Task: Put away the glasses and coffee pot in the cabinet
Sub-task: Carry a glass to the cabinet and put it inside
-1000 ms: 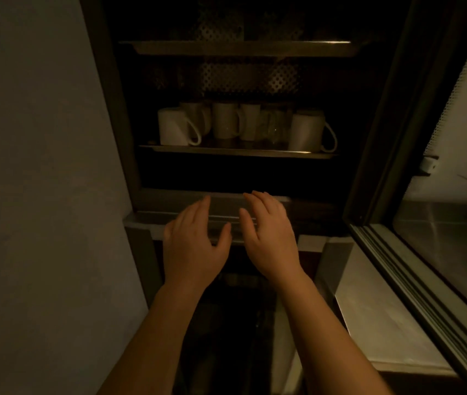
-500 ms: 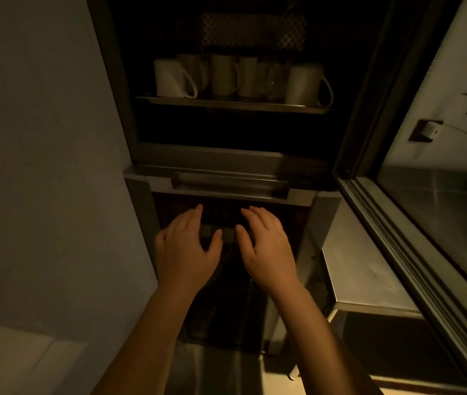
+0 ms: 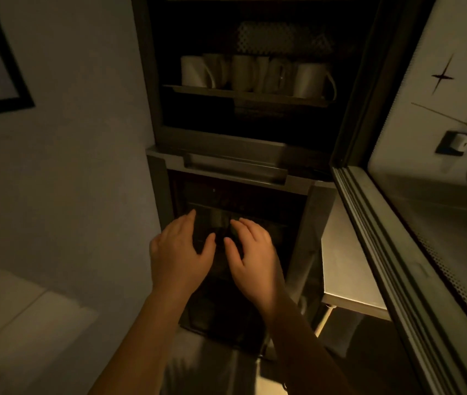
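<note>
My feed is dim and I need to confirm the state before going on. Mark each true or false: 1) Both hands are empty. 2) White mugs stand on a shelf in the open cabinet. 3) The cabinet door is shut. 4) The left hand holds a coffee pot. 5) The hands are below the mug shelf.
1) True: the left hand and the right hand are open, fingers spread, holding nothing.
2) True: white mugs stand in a row on the shelf.
3) False: the cabinet door is swung open at the right.
4) False: the left hand is empty, and I can make out no coffee pot.
5) True: both hands are in front of the dark lower compartment.
</note>
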Demonstrator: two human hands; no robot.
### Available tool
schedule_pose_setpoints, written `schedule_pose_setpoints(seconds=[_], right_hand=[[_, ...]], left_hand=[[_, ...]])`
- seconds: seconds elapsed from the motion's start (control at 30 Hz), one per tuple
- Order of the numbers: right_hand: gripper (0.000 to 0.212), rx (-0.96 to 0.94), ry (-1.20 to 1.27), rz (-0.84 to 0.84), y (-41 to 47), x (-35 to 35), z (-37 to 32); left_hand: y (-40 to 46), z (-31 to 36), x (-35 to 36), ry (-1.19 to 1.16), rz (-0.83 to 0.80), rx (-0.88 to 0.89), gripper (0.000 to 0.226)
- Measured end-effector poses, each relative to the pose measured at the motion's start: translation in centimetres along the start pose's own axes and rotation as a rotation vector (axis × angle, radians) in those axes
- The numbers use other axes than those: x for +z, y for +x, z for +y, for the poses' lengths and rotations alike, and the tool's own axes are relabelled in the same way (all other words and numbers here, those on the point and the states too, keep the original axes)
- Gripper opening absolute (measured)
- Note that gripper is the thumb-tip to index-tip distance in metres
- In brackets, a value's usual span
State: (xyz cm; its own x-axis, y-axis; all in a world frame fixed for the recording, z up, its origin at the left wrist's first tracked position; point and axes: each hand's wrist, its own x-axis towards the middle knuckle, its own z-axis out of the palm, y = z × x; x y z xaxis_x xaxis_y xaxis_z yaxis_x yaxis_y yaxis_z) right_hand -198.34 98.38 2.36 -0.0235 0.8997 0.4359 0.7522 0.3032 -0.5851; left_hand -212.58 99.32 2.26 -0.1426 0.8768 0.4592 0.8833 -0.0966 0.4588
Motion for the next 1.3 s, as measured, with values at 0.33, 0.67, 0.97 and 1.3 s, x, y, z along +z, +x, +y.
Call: schedule_pose_setpoints(seconds=[0.33,0.67,0.97,1.3], right_hand=[[0.046,-0.213,0.109,-0.207,-2.7,0.3,-3.2],[0.046,-0.491,0.257,-0.456,-9.2,-1.5,-5.6],[0.051,-0.639,0.441,-0.654,-16.1,-3.1,-6.8],[0.048,-0.827,0.559,-0.724,-24.7,-10.2,-3.3]], left_hand=[[-5.0,-1.0,-4.7,0.142,0.148,-0.282,0.072],[-17.1,2.2,-10.1,0.294,0.293,-0.666,0.065],[-26.5,7.8,-12.4,0.441,0.388,-0.882,0.065],[-36.4,17.6,-12.2,0.550,0.557,-1.002,0.061]])
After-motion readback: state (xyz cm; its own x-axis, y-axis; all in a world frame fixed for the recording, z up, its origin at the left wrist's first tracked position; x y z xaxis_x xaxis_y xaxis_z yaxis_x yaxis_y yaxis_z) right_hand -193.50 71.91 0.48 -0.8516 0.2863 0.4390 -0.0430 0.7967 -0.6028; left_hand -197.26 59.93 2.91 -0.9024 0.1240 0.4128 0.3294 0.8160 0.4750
